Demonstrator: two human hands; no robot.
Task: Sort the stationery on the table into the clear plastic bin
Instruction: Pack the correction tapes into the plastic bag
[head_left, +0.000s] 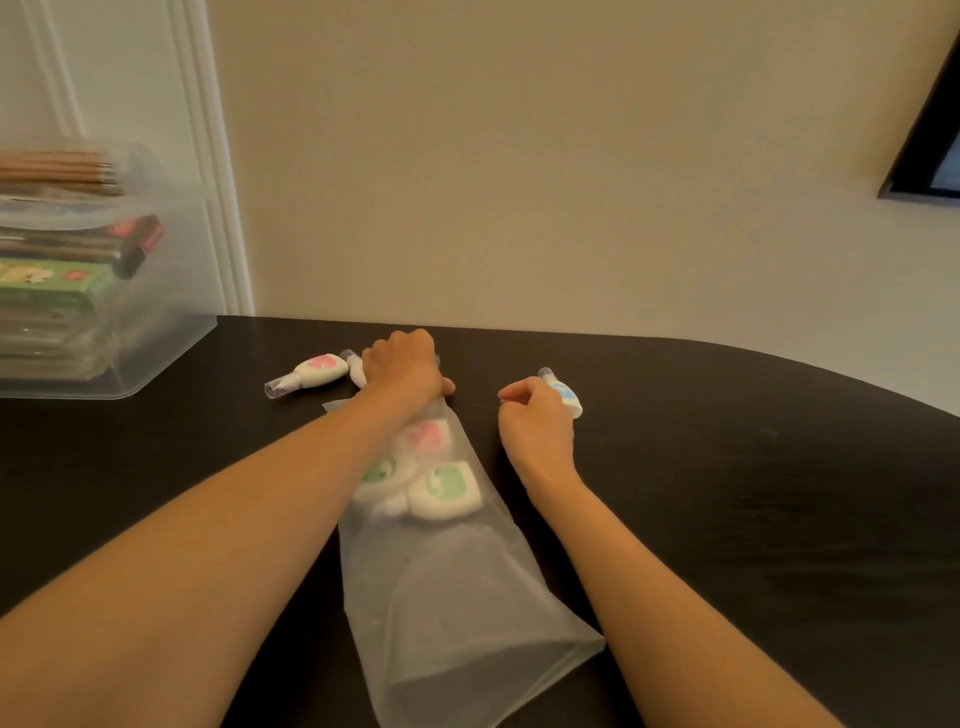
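Note:
A frosted plastic bag (457, 597) lies on the dark table (727, 493) between my arms, with several correction tapes (447, 488) showing through it. My left hand (402, 366) grips the bag's far opening, fingers curled; a white tape (357, 373) peeks out beside it. A pink correction tape (311, 373) lies loose on the table left of that hand. My right hand (535, 421) is curled around a blue correction tape (566, 397), whose clear tip pokes out above my knuckles. The clear plastic bin (156, 312) stands at the far left.
The bin holds stacked boxes, a green box (52, 283) and pencils (57, 169) on top. A wall runs behind the table's far edge. A dark frame (930, 130) hangs at the upper right. The table's right side curves away.

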